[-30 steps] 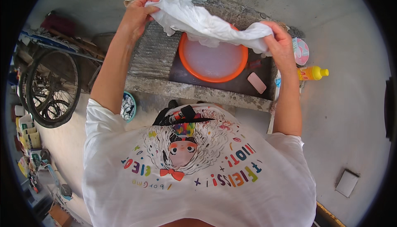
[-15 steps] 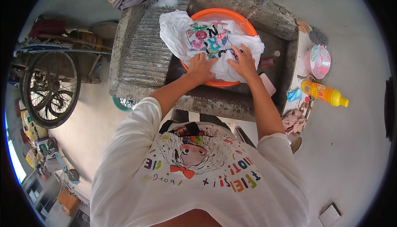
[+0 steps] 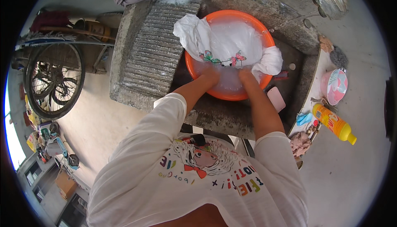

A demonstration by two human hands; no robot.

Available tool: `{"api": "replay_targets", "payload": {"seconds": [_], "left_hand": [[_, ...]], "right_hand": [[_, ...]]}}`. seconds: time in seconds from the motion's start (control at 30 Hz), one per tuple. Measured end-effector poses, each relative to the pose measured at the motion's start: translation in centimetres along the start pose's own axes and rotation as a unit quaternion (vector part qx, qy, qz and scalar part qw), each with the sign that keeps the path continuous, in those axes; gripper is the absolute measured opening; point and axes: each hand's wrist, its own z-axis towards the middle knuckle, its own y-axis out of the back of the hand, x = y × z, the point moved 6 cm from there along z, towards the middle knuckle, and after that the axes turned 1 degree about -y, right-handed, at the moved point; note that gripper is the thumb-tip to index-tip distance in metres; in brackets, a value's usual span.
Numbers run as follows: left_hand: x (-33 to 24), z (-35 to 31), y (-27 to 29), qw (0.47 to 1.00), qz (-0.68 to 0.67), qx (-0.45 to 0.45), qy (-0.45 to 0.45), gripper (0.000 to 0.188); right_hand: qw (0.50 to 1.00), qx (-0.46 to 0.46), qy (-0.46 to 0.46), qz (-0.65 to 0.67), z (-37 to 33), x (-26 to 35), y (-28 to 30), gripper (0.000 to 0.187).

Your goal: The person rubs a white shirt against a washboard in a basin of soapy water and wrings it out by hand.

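A white T-shirt (image 3: 236,41) with butterfly prints lies in an orange basin (image 3: 191,68) of cloudy, sudsy water. One bunched end rests over the left rim, another over the right. My left hand (image 3: 211,75) is sunk in the water at the near left of the basin, close to the printed part. To its right, my right hand (image 3: 246,76) dips in beside the shirt's right bunch. The murky water and cloth hide the fingers of both hands, so their grip is not visible.
The basin sits in a stone sink, right of its ridged washboard (image 3: 151,49). A pink soap bar-shaped block (image 3: 276,99) and a red-handled item (image 3: 282,75) lie in the sink. Along the right ledge are a pink tub (image 3: 334,86), a yellow bottle (image 3: 334,123) and crumpled cloth (image 3: 300,143).
Both hands have gone from lying on top of the shirt down into the water. The shirt's near part has sunk, most of its print is now hidden, and sudsy water shows.
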Motion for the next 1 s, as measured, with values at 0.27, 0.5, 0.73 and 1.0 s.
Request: {"api": "replay_targets", "payload": {"seconds": [0.27, 0.5, 0.73, 1.0], "left_hand": [[-1.2, -7.6, 11.5, 0.993, 0.033, -0.108, -0.022, 0.022], [2.5, -13.3, 20.3, 0.958, -0.083, -0.271, 0.048, 0.027], [4.5, -19.3, 31.0, 0.861, -0.283, -0.422, -0.015, 0.028], [0.4, -26.9, 47.5, 0.742, -0.391, -0.523, -0.15, 0.022]], "right_hand": [[0.937, 0.117, 0.132, 0.301, -8.6, -1.2, 6.2, 0.049], [0.94, -0.143, 0.053, 0.304, -11.9, -4.8, 7.4, 0.028], [0.847, -0.434, 0.067, 0.301, -22.7, -6.0, 27.3, 0.023], [0.722, -0.585, 0.025, 0.369, -32.1, -6.4, 44.3, 0.028]]}}
